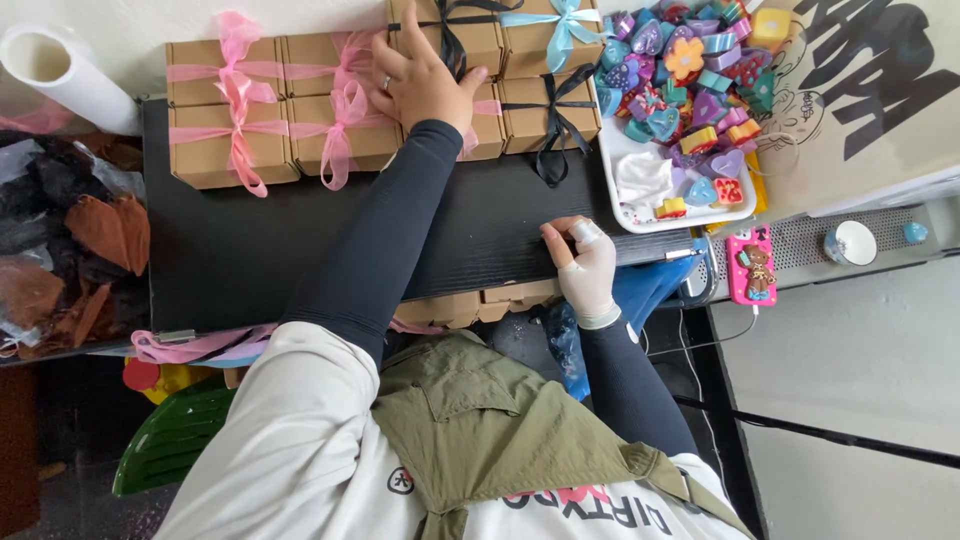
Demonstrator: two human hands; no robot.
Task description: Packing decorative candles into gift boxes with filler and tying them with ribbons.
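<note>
Black tabletop (250,250), pale grey floor (860,350), daylight.

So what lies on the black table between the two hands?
Head view: between left hand and gloved right hand, only bare black tabletop.

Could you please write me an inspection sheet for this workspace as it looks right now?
Surface: black tabletop, bare in the middle.
Job's things: brown gift boxes with pink ribbons, others with black ribbons and one with a blue ribbon, set in rows at the far edge.
Clutter: white tray heaped with colourful small shaped pieces; white roll; dark and brown scraps.
Hands: left hand bare, ring on one finger, resting flat on the boxes; right hand gloved, at the table's near edge, fingers curled, holding nothing that can be seen.
Cables: white cable from the pink phone.
Surroundings: green chair, pale floor.
</note>
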